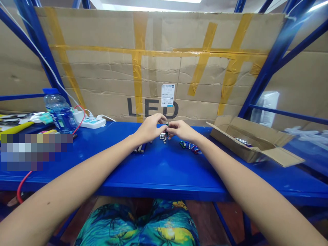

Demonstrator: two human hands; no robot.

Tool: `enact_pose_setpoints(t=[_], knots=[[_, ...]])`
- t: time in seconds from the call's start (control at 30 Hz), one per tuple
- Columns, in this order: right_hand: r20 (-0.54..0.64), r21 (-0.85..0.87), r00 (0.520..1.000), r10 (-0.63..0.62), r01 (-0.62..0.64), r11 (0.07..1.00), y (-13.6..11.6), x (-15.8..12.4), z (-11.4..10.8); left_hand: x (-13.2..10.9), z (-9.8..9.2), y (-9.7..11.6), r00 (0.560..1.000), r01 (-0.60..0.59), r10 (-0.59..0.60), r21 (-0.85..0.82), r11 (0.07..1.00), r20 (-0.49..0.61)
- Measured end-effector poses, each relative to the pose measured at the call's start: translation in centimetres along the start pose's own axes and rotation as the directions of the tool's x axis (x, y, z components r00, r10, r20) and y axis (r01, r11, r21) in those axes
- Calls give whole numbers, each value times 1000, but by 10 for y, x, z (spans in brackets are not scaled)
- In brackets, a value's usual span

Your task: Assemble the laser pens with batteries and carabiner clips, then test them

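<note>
In front of me, above the blue table, my left hand [150,127] and my right hand [183,131] meet at a small dark cylinder [167,127]. Both hands pinch it between thumb and fingers, and it stands roughly upright. Its exact kind is too small to make out. Just below it on the table lies a cluster of small silvery round pieces [163,137]. Several dark tubes with silvery ends [140,148] lie under my left wrist, partly hidden by it. Coloured carabiners [191,146] in green, silver, blue and red rest beside my right forearm, which covers some of them.
An open cardboard box [232,145] with a few items inside stands on the right. At left are a plastic bottle [60,111], a white power strip [92,122] and a red cable [22,186]. A large taped cardboard sheet [107,75] closes off the table's back.
</note>
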State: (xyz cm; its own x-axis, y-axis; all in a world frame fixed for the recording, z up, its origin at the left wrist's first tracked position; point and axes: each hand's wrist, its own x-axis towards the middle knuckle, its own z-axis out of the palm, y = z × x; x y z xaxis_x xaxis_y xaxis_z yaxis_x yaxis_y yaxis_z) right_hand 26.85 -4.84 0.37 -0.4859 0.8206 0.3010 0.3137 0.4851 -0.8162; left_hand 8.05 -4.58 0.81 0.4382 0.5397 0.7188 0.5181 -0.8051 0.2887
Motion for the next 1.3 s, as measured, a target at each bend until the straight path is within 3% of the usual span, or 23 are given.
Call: enact_pose_setpoints(t=[0.07, 0.2, 0.3, 0.4, 0.53, 0.67, 0.8, 0.9, 0.97, 1.07, 1.3], knots=[[-44, -16, 999, -14, 13, 1000, 0, 3, 5, 2, -1, 0, 994, 106, -105, -43, 993, 16], [-38, -72, 999, 21, -24, 997, -3, 7, 18, 5, -5, -5, 978, 208, -199, -186, 960, 64], [-37, -352, 999, 17, -29, 936, -7, 9, 28, 7, -5, -11, 963, 241, -266, -288, 927, -50], [14, -602, 998, -68, 63, 796, -8, 12, 40, 9, -3, -19, 929, 261, -347, -440, 859, -127], [172, -663, 966, -190, 257, 704, -2, 18, 54, 10, 2, -25, 903, 293, -416, -559, 776, -104], [228, -653, 963, -144, 261, 711, 1, 18, 60, 8, 4, -23, 909, 301, -411, -575, 760, -67], [192, -586, 978, -79, 179, 790, -7, 11, 45, 5, 6, -21, 933, 270, -357, -563, 781, -48], [-36, -466, 990, -138, 105, 879, -11, 5, 20, 2, 6, -20, 956, 244, -293, -508, 826, -17], [-224, -329, 964, -140, 61, 943, -10, 3, 4, 0, 6, -19, 971, 222, -240, -416, 882, 10], [-337, -99, 936, -104, 74, 992, -9, 3, -10, -2, 5, -13, 988, 156, -151, -251, 955, 39], [-286, 75, 957, -44, 68, 995, -6, 4, -2, -7, 6, -6, 994, 41, -30, -107, 993, 105]])
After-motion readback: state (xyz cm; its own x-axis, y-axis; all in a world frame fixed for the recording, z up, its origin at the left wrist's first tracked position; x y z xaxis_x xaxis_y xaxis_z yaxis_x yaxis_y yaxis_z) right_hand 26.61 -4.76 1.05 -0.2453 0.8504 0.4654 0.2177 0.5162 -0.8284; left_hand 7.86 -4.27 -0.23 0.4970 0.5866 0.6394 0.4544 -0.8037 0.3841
